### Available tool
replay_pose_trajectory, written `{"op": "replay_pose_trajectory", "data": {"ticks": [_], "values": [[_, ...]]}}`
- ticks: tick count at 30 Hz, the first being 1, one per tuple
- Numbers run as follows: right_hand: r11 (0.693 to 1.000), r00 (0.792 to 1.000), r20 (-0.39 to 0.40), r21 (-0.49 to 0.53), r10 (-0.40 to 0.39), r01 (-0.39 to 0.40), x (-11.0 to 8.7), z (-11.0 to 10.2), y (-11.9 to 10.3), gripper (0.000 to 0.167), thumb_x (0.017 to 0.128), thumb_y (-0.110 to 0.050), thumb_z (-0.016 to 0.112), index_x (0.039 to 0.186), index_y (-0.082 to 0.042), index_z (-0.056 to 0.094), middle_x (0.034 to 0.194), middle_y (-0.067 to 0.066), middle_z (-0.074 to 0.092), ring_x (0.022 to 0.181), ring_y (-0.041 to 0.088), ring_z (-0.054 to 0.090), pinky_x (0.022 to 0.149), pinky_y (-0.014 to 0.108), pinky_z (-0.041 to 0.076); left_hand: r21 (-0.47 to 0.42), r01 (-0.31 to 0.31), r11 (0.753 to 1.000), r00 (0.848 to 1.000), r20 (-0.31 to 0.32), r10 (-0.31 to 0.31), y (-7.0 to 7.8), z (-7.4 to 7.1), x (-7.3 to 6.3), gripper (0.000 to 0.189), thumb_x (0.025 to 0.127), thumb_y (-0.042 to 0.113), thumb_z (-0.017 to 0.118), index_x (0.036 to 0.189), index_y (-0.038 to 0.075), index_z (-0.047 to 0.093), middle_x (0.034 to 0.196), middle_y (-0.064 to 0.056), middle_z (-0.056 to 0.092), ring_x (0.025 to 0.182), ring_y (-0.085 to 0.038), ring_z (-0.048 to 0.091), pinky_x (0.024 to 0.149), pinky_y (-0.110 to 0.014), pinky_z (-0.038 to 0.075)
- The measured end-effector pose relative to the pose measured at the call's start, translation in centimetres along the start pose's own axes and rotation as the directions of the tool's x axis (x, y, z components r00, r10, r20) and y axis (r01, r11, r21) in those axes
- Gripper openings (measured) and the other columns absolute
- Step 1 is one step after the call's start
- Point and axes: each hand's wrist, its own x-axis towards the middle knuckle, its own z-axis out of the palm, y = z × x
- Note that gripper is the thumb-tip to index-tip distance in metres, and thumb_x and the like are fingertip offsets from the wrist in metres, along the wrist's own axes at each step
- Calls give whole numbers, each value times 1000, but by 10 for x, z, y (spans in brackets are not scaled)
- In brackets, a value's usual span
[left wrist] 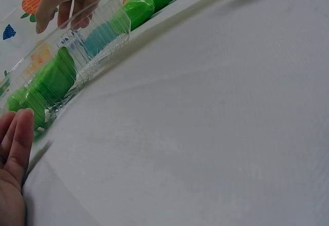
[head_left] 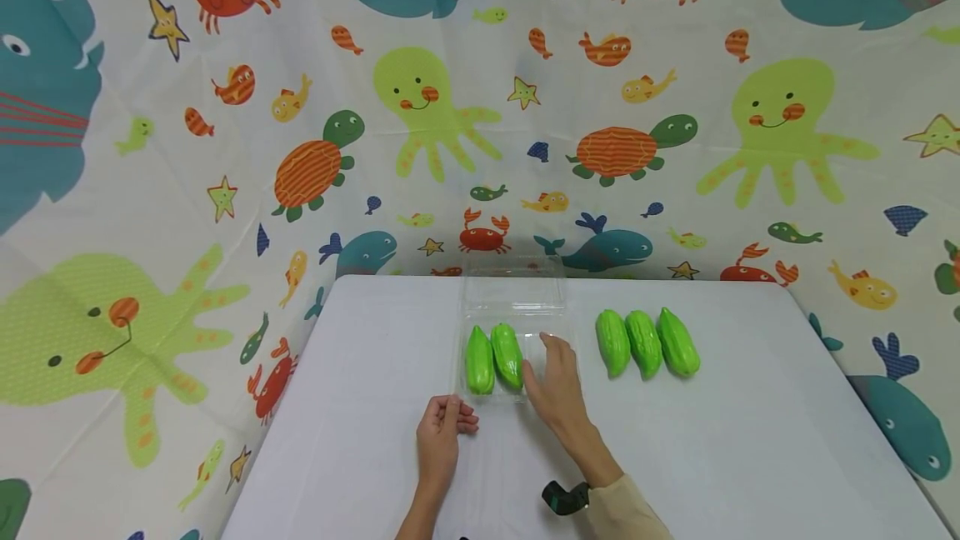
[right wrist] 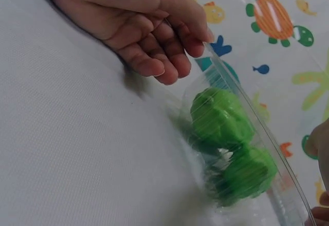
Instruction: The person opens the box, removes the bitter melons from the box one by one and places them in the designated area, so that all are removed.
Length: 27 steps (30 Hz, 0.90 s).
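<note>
Patterned cloth is backing the counter, where the left hand is pinching the box lying by the far edge, the right hand, empty, fingers parted, is hovering beside two gourds inside, and packing is seemingly calling next for the far-right trio.

Five bumpy green gourds, one clear plastic box, one white-topped table

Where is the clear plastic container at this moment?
In the head view, the clear plastic container is on the white table, just left of the three loose green gourds.
</note>
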Motion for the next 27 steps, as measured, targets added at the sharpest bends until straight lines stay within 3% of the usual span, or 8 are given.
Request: {"op": "replay_pose_trajectory", "data": {"ticks": [18, 27], "values": [[998, 990, 128, -2, 63, -63, 7, 11, -10, 56, 87, -21, 72, 133, 6, 52, 125, 25, 58, 117, 40, 57, 100, 50, 55, -8, -27, 1000, 1000, -3, 27, 0, 1, -1, 30, 104, 26, 56, 99, -3, 58, 87, -20, 68, 69, -17, 71, 64, -34, 65], [988, 950, 268, -35, 157, -153, 12, 15, -12, 61, 91, -26, 68, 139, 4, 48, 134, 26, 54, 125, 40, 54, 107, 50, 51, -3, -46, 999, 999, -3, 46, 0, 2, -2, 28, 105, 25, 55, 99, -2, 57, 86, -16, 68, 68, -15, 71, 63, -33, 65]]}}
